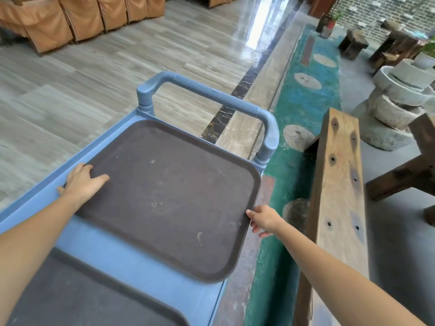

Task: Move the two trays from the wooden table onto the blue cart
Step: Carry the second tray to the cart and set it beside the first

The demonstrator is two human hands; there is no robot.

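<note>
A dark brown tray (169, 196) lies on the top of the blue cart (131, 257), close to the cart's handle (211, 95). My left hand (82, 182) grips the tray's left rim, thumb on the tray's surface. My right hand (263, 220) holds the tray's right rim, where the tray overhangs the cart's edge a little. A second dark tray (77, 300) lies on the cart at the bottom left, partly cut off by the frame.
A wooden bench (339, 184) runs along the right of the cart. Beyond it stand stone millstones (397, 100) and dark wooden stools (353, 42). Orange covered chairs (77, 17) line the far left on a grey plank floor.
</note>
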